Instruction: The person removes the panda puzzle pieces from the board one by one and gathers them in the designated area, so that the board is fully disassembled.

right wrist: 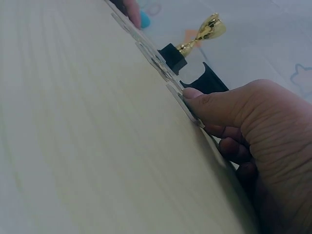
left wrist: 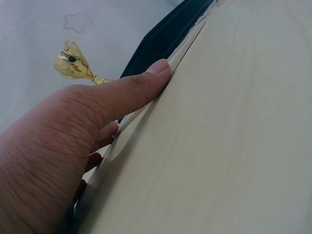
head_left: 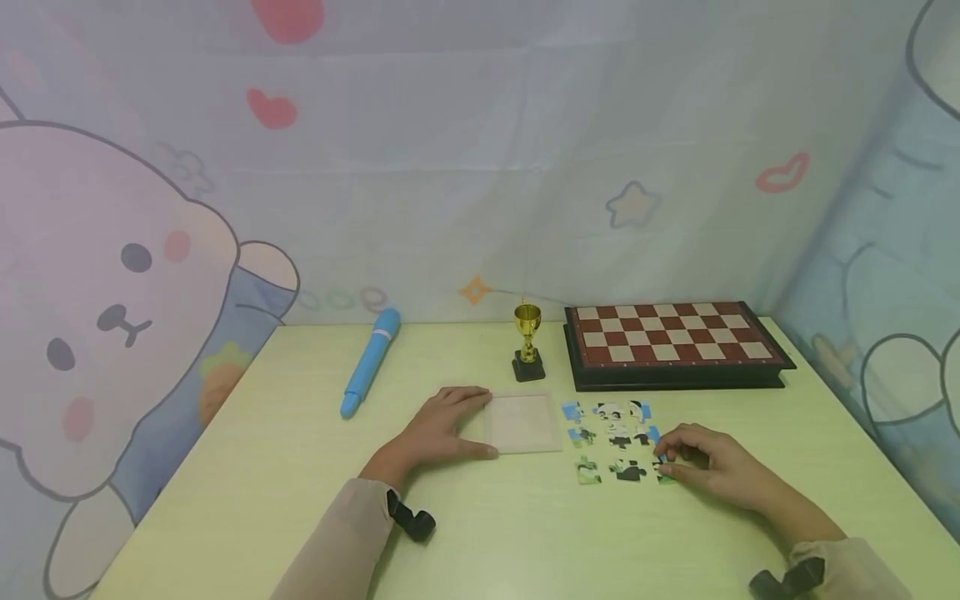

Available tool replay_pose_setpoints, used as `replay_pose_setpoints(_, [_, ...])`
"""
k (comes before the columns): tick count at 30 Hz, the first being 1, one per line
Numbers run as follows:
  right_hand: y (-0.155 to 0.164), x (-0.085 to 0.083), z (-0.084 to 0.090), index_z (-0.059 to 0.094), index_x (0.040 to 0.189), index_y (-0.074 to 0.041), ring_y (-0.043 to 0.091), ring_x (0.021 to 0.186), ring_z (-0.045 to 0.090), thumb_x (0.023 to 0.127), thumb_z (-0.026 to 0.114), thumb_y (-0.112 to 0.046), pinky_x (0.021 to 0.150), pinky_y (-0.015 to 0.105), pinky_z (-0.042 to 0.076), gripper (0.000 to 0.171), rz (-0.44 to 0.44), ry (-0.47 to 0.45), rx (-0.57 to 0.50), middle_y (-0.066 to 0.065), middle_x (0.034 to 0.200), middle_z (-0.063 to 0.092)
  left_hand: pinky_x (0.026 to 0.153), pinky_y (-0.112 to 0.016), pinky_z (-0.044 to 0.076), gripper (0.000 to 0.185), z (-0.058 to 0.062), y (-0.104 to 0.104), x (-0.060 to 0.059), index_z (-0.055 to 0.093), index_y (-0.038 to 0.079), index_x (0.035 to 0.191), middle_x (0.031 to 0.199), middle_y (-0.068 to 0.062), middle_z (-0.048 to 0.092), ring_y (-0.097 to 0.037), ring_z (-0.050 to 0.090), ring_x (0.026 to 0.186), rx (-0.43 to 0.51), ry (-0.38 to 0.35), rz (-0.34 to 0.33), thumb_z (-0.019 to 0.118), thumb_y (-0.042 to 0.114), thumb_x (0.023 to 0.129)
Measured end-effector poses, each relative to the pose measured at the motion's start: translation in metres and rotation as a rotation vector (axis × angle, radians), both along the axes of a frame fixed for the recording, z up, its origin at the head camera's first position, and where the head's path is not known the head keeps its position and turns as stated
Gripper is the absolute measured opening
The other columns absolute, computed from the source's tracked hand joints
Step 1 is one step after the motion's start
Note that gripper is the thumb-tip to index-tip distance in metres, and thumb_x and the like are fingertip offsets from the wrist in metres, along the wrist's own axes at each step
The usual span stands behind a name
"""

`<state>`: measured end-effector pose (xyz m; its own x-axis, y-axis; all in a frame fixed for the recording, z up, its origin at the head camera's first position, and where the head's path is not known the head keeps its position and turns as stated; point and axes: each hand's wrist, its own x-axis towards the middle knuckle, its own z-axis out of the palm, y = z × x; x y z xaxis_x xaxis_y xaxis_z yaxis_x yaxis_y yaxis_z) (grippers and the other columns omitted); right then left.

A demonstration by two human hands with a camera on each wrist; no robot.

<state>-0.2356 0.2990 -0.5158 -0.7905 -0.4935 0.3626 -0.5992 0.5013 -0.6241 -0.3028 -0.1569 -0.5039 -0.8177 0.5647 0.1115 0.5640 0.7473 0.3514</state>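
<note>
A clear square tray [head_left: 525, 425] lies flat on the pale green table [head_left: 300, 467]. My left hand [head_left: 467, 423] rests against the tray's left side, fingers straight along the far edge and thumb [left wrist: 141, 83] stretched along the near edge. To the tray's right, several panda puzzle pieces [head_left: 613, 440] lie spread in a loose grid. My right hand [head_left: 678, 460] sits at the grid's lower right corner with curled fingers, pinching the corner puzzle piece [head_left: 664, 473]. In the right wrist view the thumb [right wrist: 214, 105] presses on that piece [right wrist: 191, 111] at table level.
A small gold trophy [head_left: 528, 340] stands just behind the tray. A red-and-cream chessboard [head_left: 673, 342] lies at the back right. A blue pen [head_left: 371, 361] lies at the back left. Printed curtains close in the table's far and side edges.
</note>
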Motion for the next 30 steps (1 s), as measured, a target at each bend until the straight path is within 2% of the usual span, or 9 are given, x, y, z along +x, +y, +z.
replay_pose_setpoints(16, [0.0023,0.0008,0.003,0.069,0.107,-0.021,0.008,0.081,0.056,0.094,0.072,-0.013,0.068,0.023,0.047,0.016,-0.014,-0.014,-0.012,-0.01,0.092,0.062,0.116,-0.047,0.027,0.097,0.0015,0.0026,-0.0015,0.043,0.022,0.154,0.156,0.007,0.04,-0.02,0.031,0.144,0.012,-0.001,-0.008,0.065,0.077,0.078])
replay_pose_setpoints(19, [0.0031,-0.0001,0.0021,0.069,0.109,-0.019,0.008,0.079,0.057,0.095,0.071,-0.012,0.067,0.023,0.049,0.015,-0.057,-0.005,-0.015,-0.01,0.091,0.063,0.116,-0.048,0.027,0.096,0.0015,0.0031,-0.0024,0.044,0.02,0.154,0.156,0.005,0.04,-0.021,0.032,0.144,0.017,-0.001,-0.015,0.066,0.075,0.079])
replay_pose_setpoints(25, [0.001,-0.0017,-0.0018,0.069,0.11,-0.017,0.005,0.073,0.052,0.093,0.073,-0.01,0.062,0.022,0.044,0.018,-0.2,0.118,-0.006,-0.014,0.087,0.06,0.117,-0.048,0.025,0.098,-0.0019,0.0006,-0.0005,0.042,0.022,0.155,0.158,0.006,0.038,-0.021,0.03,0.145,0.016,-0.033,-0.009,0.066,0.077,0.078])
replay_pose_setpoints(27, [0.0009,-0.0024,-0.0021,0.069,0.112,-0.015,0.005,0.079,0.054,0.092,0.073,-0.007,0.066,0.022,0.045,0.022,-0.212,0.18,-0.009,-0.012,0.092,0.062,0.117,-0.049,0.024,0.096,-0.0029,-0.0009,-0.0004,0.042,0.022,0.155,0.158,0.005,0.037,-0.021,0.029,0.146,0.037,-0.054,-0.012,0.066,0.075,0.078])
replay_pose_setpoints(30, [0.0017,-0.0035,-0.0032,0.068,0.117,-0.013,0.004,0.097,0.057,0.091,0.073,-0.006,0.079,0.017,0.044,0.027,-0.22,0.232,-0.004,-0.009,0.106,0.066,0.118,-0.049,0.023,0.093,-0.0039,-0.0033,-0.0012,0.042,0.021,0.155,0.159,0.004,0.036,-0.022,0.028,0.147,0.089,-0.097,-0.015,0.07,0.069,0.08])
